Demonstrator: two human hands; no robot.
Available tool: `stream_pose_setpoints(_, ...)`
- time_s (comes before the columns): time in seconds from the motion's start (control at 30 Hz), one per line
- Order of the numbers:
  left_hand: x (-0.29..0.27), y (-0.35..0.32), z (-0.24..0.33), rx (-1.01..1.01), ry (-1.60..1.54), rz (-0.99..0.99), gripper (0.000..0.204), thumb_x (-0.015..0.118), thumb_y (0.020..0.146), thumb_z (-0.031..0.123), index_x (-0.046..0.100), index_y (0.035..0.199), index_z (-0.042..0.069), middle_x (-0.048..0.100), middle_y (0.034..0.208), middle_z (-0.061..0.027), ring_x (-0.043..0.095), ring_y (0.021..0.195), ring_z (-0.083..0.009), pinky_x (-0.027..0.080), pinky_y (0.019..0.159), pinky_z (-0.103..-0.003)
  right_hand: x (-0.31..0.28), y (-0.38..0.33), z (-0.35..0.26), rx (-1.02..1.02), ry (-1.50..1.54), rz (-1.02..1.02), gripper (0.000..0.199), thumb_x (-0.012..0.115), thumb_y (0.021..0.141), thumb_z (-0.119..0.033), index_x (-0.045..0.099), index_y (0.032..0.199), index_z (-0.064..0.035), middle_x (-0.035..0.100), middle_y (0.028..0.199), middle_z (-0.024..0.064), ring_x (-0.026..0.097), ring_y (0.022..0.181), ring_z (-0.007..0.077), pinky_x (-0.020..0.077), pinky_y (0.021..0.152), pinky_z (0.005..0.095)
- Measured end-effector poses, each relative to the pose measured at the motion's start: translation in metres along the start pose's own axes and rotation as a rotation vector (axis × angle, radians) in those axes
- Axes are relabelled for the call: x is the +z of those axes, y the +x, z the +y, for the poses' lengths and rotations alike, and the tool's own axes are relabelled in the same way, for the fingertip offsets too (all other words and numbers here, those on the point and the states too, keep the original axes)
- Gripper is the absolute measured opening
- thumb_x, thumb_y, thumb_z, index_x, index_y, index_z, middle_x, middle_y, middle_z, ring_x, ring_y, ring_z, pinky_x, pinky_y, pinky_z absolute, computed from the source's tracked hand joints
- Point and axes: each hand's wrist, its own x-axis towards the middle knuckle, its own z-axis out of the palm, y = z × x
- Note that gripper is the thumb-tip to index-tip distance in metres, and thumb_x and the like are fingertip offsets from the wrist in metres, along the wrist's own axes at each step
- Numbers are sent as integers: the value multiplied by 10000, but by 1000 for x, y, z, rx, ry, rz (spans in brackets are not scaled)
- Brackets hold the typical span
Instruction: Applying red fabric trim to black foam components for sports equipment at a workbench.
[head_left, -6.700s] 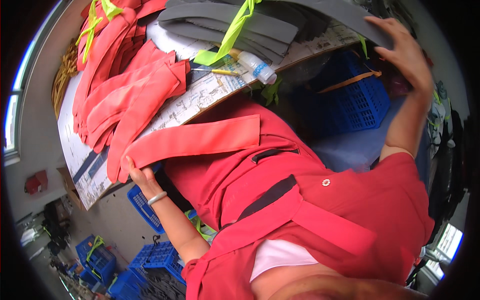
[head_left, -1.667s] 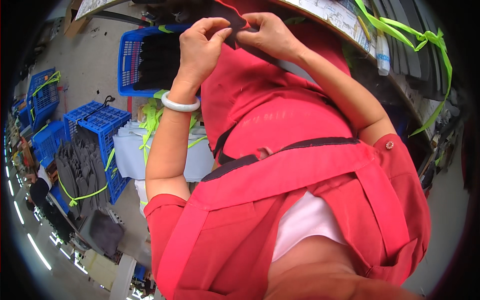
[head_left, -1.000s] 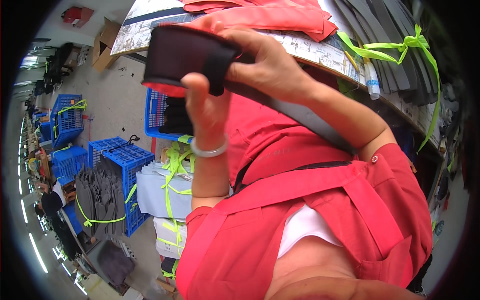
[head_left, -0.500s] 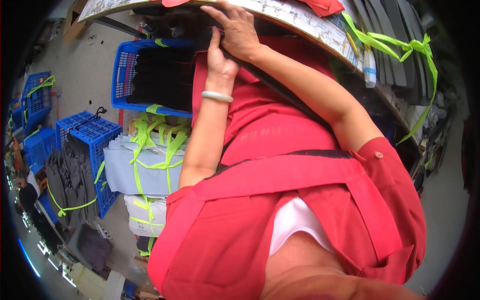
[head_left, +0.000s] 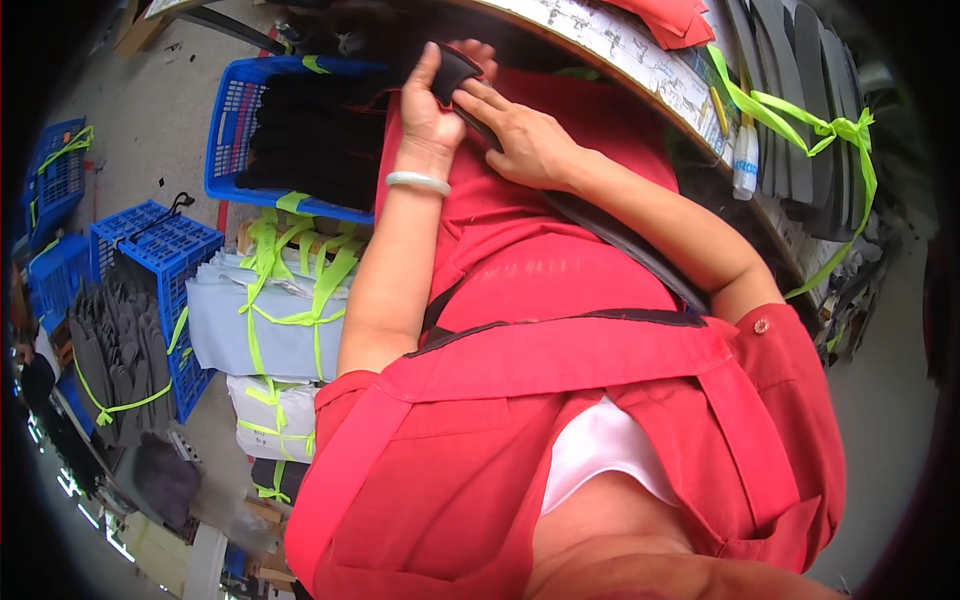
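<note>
My left hand [head_left: 428,115], with a pale bangle on the wrist, is closed around the end of a black fabric piece [head_left: 456,72] with a thin red edge. Its thumb is raised at the near side of the piece and the other fingertips show behind it. My right hand [head_left: 530,142] lies against the lower edge of the same piece, fingers fairly straight, thumb bent underneath. Dark material passes below that hand, and a dark strip [head_left: 635,250] shows along my lap under the right forearm. A red apron [head_left: 560,240] covers my lap.
Left of my lap stands a blue crate [head_left: 222,130] of black pieces. Nearer are tied pale-blue sheets [head_left: 265,325], another blue crate [head_left: 185,240] and grey pieces [head_left: 118,355]. On the worktable [head_left: 590,55] lie red pieces [head_left: 672,22], a white tube [head_left: 745,160] and tied grey pieces [head_left: 790,85].
Both hands have come down and nearer to me. The right hand has slid off the left and to the right, revealing the black piece in the left hand.
</note>
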Motion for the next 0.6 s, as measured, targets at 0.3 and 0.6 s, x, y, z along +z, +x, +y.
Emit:
stream_pose_setpoints(0.3,19,-12,-5,-56,-62,0,344,632,910,210,532,1130,-36,622,854,-99,619,896,-283,501,902,-447,0,24,6,41,36,-68,397,560,741,-67,512,1135,-55,565,1210,158,623,965,378,526,764,493)
stream_pose_setpoints(0.6,-8,7,-7,-96,61,15,280,643,841,61,522,1086,1,583,740,-66,584,722,-214,523,762,-400,15,24,12,20,3,-49,416,564,724,-90,513,1135,-46,579,1184,151,633,920,368,532,724,487)
